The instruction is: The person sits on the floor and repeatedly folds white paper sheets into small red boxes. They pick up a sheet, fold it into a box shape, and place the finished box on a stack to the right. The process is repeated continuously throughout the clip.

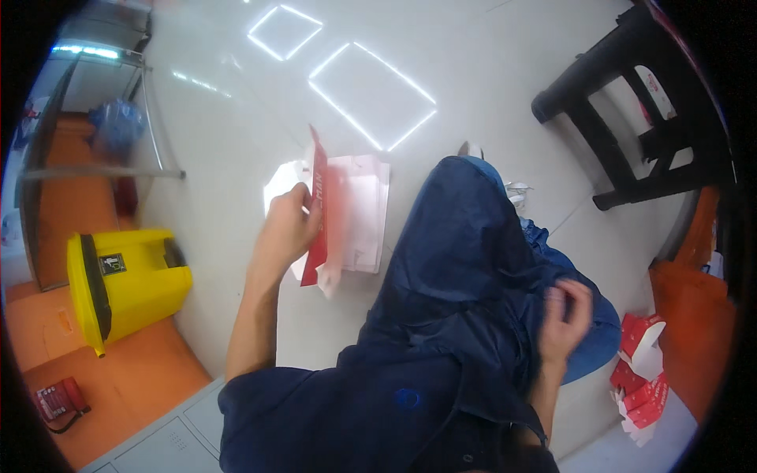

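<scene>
My left hand point(290, 226) is closed on the edge of a red-and-white flat carton point(318, 177), which stands nearly edge-on. Beneath and beside it, a stack of white flattened cartons point(368, 213) lies on the pale floor. My right hand point(566, 315) hovers over or rests on my right thigh, its fingers loosely bent and apart, with nothing visible in them. Farther right and lower, several red-and-white folded boxes point(645, 404) are grouped next to an orange surface.
A black plastic stool point(631, 102) lies tipped at the upper right. On the left are a yellow pedal bin point(134, 276), a metal-framed rack point(102, 171) and a red device point(59, 400) by an orange wall. A grey cabinet point(169, 441) borders the lower left.
</scene>
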### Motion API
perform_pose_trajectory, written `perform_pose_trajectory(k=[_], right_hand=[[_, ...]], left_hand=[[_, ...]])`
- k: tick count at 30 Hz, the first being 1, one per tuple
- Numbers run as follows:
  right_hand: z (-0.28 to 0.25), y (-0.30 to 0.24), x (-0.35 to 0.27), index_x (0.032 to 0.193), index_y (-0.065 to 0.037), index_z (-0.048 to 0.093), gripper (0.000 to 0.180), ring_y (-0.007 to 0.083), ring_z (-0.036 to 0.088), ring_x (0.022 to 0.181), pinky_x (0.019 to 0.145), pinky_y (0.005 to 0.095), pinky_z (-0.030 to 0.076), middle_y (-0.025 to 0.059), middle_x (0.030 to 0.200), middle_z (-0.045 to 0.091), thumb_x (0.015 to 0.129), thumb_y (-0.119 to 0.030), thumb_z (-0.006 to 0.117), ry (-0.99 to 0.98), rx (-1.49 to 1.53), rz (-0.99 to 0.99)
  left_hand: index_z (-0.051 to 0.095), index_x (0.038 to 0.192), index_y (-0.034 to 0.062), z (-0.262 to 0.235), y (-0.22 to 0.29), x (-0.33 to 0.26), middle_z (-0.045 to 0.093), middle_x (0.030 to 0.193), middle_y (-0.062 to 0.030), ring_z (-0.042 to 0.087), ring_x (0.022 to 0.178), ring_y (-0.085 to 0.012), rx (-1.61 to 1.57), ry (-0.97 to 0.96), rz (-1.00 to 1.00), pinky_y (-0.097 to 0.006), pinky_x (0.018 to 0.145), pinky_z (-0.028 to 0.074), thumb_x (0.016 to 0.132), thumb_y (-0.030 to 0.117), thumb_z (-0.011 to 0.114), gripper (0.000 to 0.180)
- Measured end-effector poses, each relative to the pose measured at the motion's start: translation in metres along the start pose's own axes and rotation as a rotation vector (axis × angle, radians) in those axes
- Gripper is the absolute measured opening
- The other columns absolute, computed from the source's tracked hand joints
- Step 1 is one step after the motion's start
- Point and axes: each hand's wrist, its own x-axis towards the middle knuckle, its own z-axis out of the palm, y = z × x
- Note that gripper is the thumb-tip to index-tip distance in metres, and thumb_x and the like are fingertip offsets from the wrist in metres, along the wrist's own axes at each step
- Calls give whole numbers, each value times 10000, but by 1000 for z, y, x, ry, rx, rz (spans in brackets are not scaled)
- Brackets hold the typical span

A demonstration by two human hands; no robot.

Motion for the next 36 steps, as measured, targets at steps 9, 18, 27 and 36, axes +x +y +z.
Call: perform_pose_trajectory(k=[9, 18, 27, 36], right_hand=[[79, -89, 0, 1449, -19, 367, 897, 334, 540, 1288, 1069, 455, 476, 209, 1406, 479, 788, -335, 885, -874, 773, -4], [29, 3, 6, 1266, 54, 581, 364, 171, 663, 974, 874, 317, 535, 136, 1163, 679, 922, -55, 625, -433, 817, 610], [22, 20, 0, 1518, -14, 347, 664, 232, 511, 1266, 1012, 382, 449, 170, 1453, 486, 949, -214, 626, -125, 1083, 487], [-24, -8, 16, 1053, 24, 706, 309, 255, 723, 903, 799, 333, 570, 159, 1010, 740, 757, 72, 777, -275, 762, -204]], left_hand=[[589, 896, -65, -2, 107, -37, 675, 722, -210, 711, 662, -281, -434, -138, 143, -376, 626, 547, 927, 84, 613, 154], [527, 1381, 15, 84, 151, -62, 517, 1435, -218, 478, 1361, -370, -459, -756, 756, -449, 1155, 373, 893, 232, 739, 575], [691, 1069, 26, 55, 121, -42, 712, 977, -133, 697, 865, -276, -28, -514, 875, -368, 737, 553, 858, 102, 742, 230], [682, 973, -22, 23, 172, -32, 683, 778, -156, 610, 593, -255, -241, -698, 411, -328, 604, 492, 953, 116, 678, 140]])
